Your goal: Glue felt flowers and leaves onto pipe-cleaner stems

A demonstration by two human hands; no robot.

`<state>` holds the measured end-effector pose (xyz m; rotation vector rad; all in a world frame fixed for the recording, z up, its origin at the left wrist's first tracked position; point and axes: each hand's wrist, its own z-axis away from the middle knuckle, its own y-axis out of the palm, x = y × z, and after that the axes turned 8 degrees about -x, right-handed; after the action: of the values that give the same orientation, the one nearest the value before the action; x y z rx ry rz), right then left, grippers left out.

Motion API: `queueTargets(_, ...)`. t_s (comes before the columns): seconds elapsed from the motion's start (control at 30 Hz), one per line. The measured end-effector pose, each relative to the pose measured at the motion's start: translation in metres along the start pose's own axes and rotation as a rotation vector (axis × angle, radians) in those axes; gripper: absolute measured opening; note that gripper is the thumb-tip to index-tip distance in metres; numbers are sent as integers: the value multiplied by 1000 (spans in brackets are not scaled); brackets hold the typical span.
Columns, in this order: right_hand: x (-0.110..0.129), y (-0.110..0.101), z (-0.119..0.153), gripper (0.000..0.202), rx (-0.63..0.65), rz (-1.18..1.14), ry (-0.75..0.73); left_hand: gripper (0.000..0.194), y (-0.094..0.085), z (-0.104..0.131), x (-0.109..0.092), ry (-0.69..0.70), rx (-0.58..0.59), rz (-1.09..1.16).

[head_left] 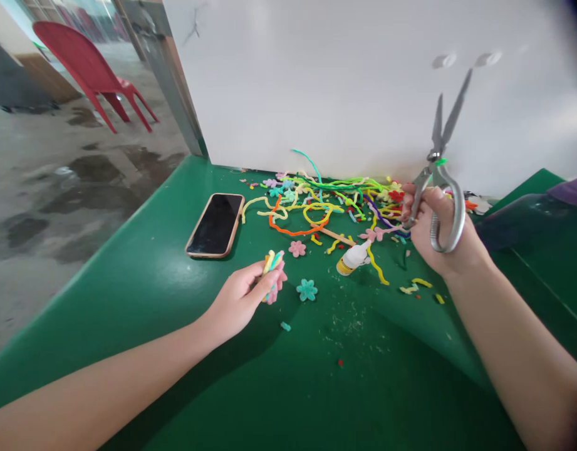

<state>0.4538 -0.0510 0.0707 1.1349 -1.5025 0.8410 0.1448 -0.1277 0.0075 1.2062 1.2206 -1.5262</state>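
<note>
My left hand [241, 293] is closed round a small bundle of pipe cleaner pieces [274, 275] in pink, yellow and blue. Up at the right, my right hand [436, 235] grips a pair of scissors [437, 150] by the silver handles, blades parted and pointing upward. A teal pipe cleaner flower [307, 290] lies just right of my left hand, and a pink flower [297, 248] lies beyond it. Between the hands a small white glue bottle [353, 259] with a yellow label leans over on the green table [288, 388].
A phone [216, 224] lies at the table's left. Tangled pipe cleaners [316, 200] in many colours spread along the white wall [316, 81]. Small cut scraps [422, 283] lie about. A dark bottle [527, 219] rests at the right; a red chair [88, 66] stands on the floor behind.
</note>
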Motion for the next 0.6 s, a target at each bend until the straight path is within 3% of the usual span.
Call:
queueTargets(0.2,2,4,8,31,41,-44,-26,28,0,0,-1,1,-4,19)
queueTargets(0.4,8,8,8,22,-4,-125,-29,29,0,0,0,-1,-4,18)
queueTargets(0.5,10,4,4,40,50,-180,84,28,0,0,0,-5,0,17)
queueTargets(0.6,11,-6,-1,65,210,-175,267,28,0,0,-1,-4,-3,12)
